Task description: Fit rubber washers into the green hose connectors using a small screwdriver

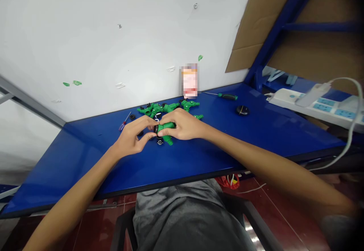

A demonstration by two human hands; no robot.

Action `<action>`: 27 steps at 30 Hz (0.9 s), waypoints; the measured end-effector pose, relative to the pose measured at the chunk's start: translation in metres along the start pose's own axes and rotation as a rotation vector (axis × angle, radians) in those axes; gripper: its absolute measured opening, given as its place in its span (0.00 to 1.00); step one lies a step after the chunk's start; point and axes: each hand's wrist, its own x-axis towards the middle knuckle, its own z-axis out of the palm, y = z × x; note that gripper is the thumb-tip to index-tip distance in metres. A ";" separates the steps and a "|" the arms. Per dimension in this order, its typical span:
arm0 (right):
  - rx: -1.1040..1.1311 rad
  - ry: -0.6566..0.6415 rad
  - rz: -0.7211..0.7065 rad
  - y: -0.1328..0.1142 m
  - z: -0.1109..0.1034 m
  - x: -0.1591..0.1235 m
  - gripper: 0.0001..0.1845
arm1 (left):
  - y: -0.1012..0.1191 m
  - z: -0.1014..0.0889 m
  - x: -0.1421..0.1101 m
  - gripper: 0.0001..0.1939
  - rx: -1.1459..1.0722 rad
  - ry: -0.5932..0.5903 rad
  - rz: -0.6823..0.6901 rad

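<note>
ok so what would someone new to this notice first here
Probably the bright green fitting with a black end, held between the left hand and the right hand over the blue table. Just behind it, more green fittings lie in a cluster near the white wall. Off to the right, a green-handled screwdriver and a round black object stand out against the blue.

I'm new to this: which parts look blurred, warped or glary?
In the head view, a pixelated patch hides something by the white wall; the right edge is dark and soft; white glare streaks the red tiled floor; the blue tabletop looks stretched; the held green plastic fitting seems fairly clear.
</note>
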 end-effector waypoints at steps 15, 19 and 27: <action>0.273 0.114 -0.171 0.024 0.006 0.005 0.17 | 0.006 -0.006 0.003 0.19 0.080 0.106 0.089; 0.281 0.126 -0.124 0.025 0.010 0.006 0.19 | -0.002 -0.006 0.001 0.16 0.050 0.099 0.059; 0.324 0.320 0.196 0.009 0.016 0.007 0.21 | -0.031 0.001 -0.006 0.15 -0.484 0.160 -0.332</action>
